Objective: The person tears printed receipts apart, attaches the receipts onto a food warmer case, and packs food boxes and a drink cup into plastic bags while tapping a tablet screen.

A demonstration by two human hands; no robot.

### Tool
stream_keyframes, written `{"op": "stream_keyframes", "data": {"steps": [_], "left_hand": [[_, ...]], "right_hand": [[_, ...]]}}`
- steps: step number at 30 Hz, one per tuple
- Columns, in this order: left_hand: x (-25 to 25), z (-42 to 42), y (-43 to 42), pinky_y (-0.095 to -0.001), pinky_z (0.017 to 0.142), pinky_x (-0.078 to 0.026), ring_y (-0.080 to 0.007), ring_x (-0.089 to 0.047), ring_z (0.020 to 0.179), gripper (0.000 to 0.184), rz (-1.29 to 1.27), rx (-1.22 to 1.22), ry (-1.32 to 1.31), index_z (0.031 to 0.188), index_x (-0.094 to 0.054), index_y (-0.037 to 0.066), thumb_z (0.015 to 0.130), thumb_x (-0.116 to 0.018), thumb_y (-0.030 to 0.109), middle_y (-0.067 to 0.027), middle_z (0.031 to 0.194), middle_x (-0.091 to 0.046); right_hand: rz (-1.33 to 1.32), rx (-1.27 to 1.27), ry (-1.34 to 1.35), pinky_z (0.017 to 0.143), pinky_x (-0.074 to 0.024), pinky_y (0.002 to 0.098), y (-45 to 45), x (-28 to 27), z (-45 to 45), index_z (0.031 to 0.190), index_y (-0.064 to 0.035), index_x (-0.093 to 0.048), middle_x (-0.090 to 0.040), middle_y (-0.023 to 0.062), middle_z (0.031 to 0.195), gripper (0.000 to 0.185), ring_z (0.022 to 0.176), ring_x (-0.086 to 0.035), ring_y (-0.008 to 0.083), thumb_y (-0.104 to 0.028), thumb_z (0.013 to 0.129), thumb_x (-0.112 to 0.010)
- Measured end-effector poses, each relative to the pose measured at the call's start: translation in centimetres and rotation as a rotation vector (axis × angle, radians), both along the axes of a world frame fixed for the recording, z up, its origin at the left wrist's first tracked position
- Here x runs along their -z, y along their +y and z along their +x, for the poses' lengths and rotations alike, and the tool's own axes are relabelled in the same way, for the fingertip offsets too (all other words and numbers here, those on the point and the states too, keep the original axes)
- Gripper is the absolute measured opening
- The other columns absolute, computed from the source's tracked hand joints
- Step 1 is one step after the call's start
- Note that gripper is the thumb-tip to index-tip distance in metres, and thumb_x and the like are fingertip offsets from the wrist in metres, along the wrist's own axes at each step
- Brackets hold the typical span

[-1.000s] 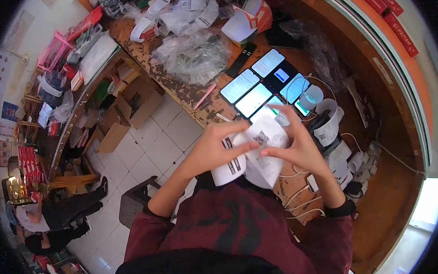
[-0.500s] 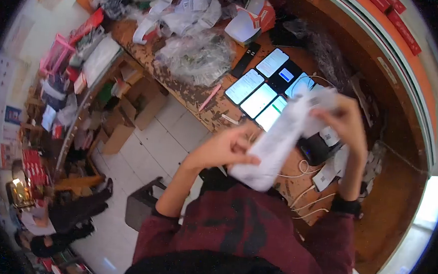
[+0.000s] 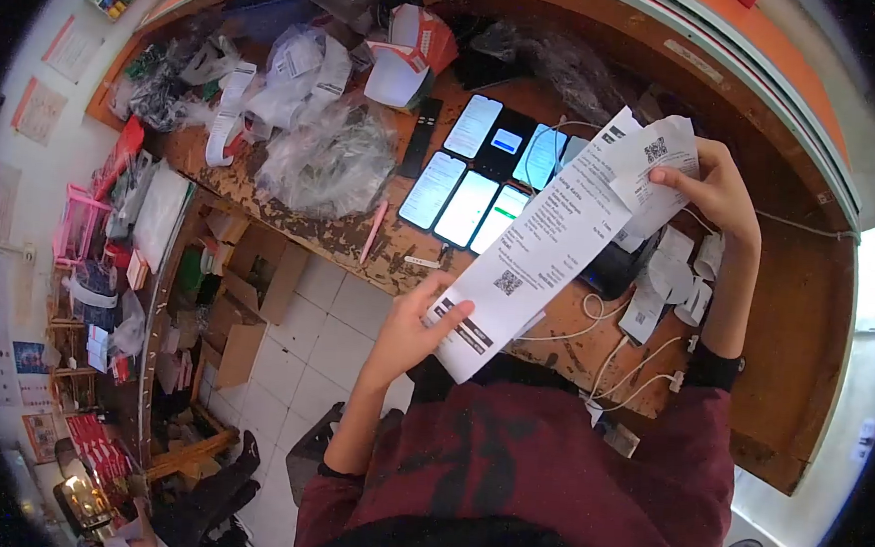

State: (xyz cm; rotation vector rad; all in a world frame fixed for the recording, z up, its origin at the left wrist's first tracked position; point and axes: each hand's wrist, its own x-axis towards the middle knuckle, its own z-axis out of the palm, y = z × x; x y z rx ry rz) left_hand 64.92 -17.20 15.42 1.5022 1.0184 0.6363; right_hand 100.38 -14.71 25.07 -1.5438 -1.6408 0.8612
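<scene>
A long white printed receipt is stretched diagonally between my hands, with text, QR codes and black bars facing up. My left hand pinches its lower end, thumb on top near the black bars. Its upper end, where the paper folds over, is gripped by my right hand, thumb beside a QR code. Beyond the paper, several lit phones lie in rows on the worn wooden desk; the receipt covers part of them.
Crumpled clear plastic, a black remote and a pink pen lie left of the phones. White cables and curled paper slips are at the right. A person's dark-clothed legs show at the lower left.
The receipt, earlier bunched and then blurred between my hands, is now spread out flat. My hands have moved apart, the right one farther up and right. The view has turned.
</scene>
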Motion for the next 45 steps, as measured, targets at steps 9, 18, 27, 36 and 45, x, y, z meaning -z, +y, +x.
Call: {"op": "stream_keyframes", "data": {"steps": [9,18,27,36,45], "left_hand": [[-3.0,0.2,1.0,-0.0322,0.052,-0.045,-0.0270,-0.061,0.060,0.024,0.327,0.047,0.344,0.092,-0.058,0.003,0.084,-0.059,0.025,-0.0149,0.070,-0.061],[-6.0,-1.6,1.2,-0.0286,0.049,-0.041,-0.0251,-0.051,0.050,0.017,0.289,0.306,0.126,0.092,-0.060,0.008,0.088,-0.053,0.022,-0.0143,0.058,-0.051],[0.1,-5.7,3.5,-0.0229,0.048,-0.034,-0.0029,-0.039,0.058,0.030,0.152,-0.369,0.008,0.088,-0.057,-0.001,0.093,-0.047,0.027,0.0042,0.061,-0.048],[-5.0,-0.7,2.9,-0.0302,0.044,-0.033,-0.0138,-0.045,0.047,0.018,0.478,-0.449,0.092,0.088,-0.052,0.003,0.091,-0.048,0.021,-0.0164,0.057,-0.043],[0.1,-3.7,0.1,-0.0275,0.063,-0.048,-0.0136,-0.061,0.067,0.036,0.189,-0.098,-0.073,0.099,-0.060,0.001,0.075,-0.070,0.026,-0.0072,0.078,-0.065]], "right_hand": [[0.307,-0.681,-0.412,0.094,-0.0365,0.0381,-2.7,-5.1,-6.4,0.099,-0.0020,-0.061,-0.047,0.0197,0.120,0.023,0.116,-0.042,0.0348,-0.010,0.077,-0.061],[0.179,-1.061,0.013,0.067,-0.0442,0.0356,-0.9,2.6,-14.5,0.094,-0.0008,-0.059,-0.055,0.0117,0.095,0.025,0.083,-0.056,0.0268,-0.003,0.069,-0.062],[0.063,-0.500,-0.361,0.086,-0.0434,0.0382,3.4,1.8,-8.3,0.095,-0.0032,-0.061,-0.054,0.0158,0.107,0.028,0.102,-0.053,0.0327,0.004,0.068,-0.058],[-0.182,-1.008,0.084,0.080,-0.0418,0.0304,5.7,2.0,-16.9,0.094,0.0005,-0.063,-0.057,0.0119,0.108,0.024,0.093,-0.054,0.0165,-0.019,0.080,-0.063],[0.056,-0.298,0.053,0.063,-0.0443,0.0235,7.7,-1.5,-5.9,0.089,-0.0012,-0.065,-0.063,0.0011,0.076,0.028,0.069,-0.055,0.0070,-0.028,0.082,-0.061]]}}
